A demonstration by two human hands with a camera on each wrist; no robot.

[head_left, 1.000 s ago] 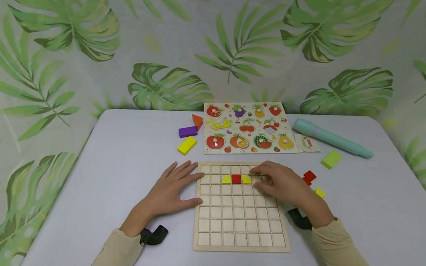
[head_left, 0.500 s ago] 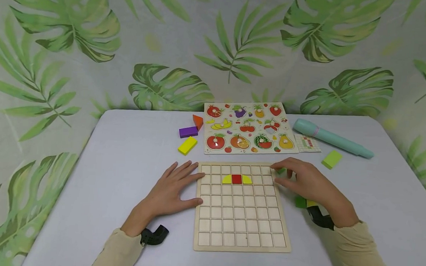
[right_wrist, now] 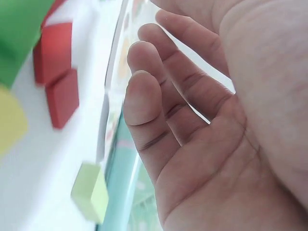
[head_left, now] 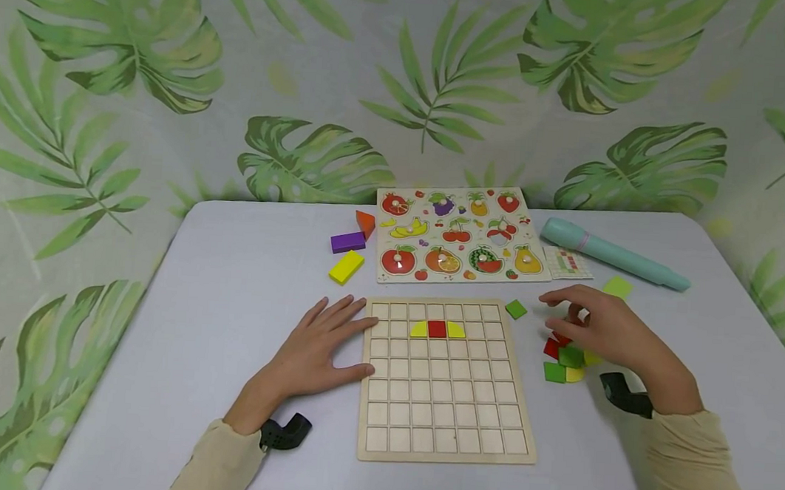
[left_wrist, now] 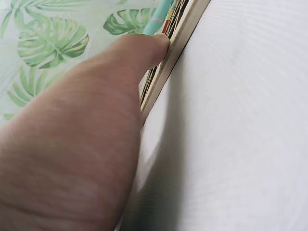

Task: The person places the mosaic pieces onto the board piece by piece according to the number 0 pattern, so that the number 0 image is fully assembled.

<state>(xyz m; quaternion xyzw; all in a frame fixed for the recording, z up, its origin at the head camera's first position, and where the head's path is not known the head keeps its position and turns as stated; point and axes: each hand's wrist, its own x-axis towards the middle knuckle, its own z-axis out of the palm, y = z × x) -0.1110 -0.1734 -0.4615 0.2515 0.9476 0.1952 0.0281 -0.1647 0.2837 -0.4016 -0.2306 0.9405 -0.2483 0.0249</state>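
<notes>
My left hand (head_left: 320, 352) lies with spread fingers along the left edge of the wooden grid board (head_left: 447, 396), fingertips and thumb touching the rim. In the grid's second row, a red square (head_left: 437, 329) sits between two yellow rounded pieces, the left one (head_left: 418, 329) and the right one (head_left: 456, 330). Over loose pieces right of the board hovers my right hand (head_left: 604, 330), fingers loosely bent; its palm holds nothing in the right wrist view. Partly beneath it are red pieces (right_wrist: 57, 53), green squares (head_left: 554, 372) and yellow pieces (head_left: 574, 374).
A green square (head_left: 516, 309) lies by the board's top right corner. Behind are a fruit puzzle (head_left: 452, 259), a small card (head_left: 568, 263), a teal pen-like stick (head_left: 618, 257) and a light green block (head_left: 618, 287). Purple (head_left: 347, 243), yellow (head_left: 347, 267) and orange (head_left: 365, 223) blocks lie left.
My right hand has moved right, off the board and past the green square, to above the loose pieces. The left hand and the pieces on the board stay put.
</notes>
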